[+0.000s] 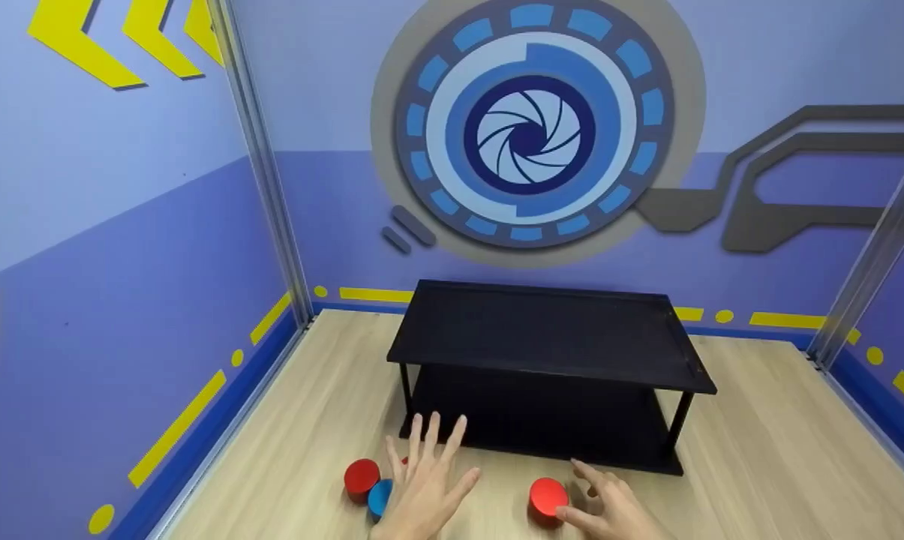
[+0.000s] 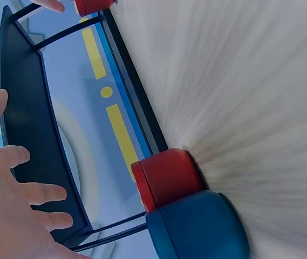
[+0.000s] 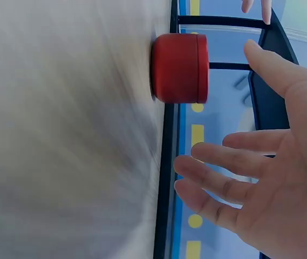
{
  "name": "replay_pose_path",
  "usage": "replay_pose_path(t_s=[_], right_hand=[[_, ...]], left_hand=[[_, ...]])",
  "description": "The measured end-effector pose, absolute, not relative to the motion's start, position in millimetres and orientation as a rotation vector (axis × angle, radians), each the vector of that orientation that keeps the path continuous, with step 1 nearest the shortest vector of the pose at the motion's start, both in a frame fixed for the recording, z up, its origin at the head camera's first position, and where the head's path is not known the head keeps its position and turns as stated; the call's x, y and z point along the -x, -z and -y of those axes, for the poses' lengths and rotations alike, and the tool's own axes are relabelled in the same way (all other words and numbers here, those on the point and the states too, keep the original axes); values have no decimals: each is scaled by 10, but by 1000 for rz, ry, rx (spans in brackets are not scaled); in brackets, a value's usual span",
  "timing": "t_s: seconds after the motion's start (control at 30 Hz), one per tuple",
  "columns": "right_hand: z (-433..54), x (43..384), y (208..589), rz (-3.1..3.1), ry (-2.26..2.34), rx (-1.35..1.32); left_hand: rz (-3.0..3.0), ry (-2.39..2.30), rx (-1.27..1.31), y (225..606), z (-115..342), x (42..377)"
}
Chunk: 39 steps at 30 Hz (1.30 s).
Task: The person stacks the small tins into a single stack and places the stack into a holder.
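My left hand (image 1: pixel 425 484), fingers spread, hovers over a blue round canister (image 1: pixel 379 498) and partly covers it. Just left of that stands a red round canister (image 1: pixel 361 480). A sliver of another red thing (image 1: pixel 404 460) shows between the fingers; the rest is hidden behind the hand. In the left wrist view, a red canister (image 2: pixel 169 178) and the blue canister (image 2: pixel 199 229) lie below the palm. To the right, a lone red canister (image 1: pixel 548 501) stands upright beside my right hand (image 1: pixel 611 504). The right thumb and fingers are apart around its right side, with nothing held.
A black two-tier rack (image 1: pixel 538 330) stands behind the hands, its front lower edge close to the fingertips. Patterned blue walls (image 1: pixel 331 225) enclose the wooden tabletop (image 1: pixel 782 435) at the back and sides. Metal posts (image 1: pixel 260 157) rise at the corners.
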State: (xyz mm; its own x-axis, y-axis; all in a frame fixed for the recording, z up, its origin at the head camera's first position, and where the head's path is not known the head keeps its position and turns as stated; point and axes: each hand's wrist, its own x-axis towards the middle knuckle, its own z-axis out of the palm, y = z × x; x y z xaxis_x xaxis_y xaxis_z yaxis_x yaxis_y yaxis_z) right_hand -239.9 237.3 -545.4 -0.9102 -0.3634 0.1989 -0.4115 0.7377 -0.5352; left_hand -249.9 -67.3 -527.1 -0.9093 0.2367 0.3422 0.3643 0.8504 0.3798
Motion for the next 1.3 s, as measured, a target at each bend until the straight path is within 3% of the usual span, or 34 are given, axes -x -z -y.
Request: replay_pose_path(t_s=[0.3, 0.77, 1.3], right_hand=[[-2237, 2508, 5559, 2808, -932, -737], [-2173, 2522, 5612, 2812, -954, -674], [-2184, 2550, 5597, 2825, -975, -717]], left_hand=[[2749, 673, 466, 5282, 701, 2498], [2674, 807, 418, 5282, 840, 2493], [2662, 891, 259, 5266, 1610, 2604]])
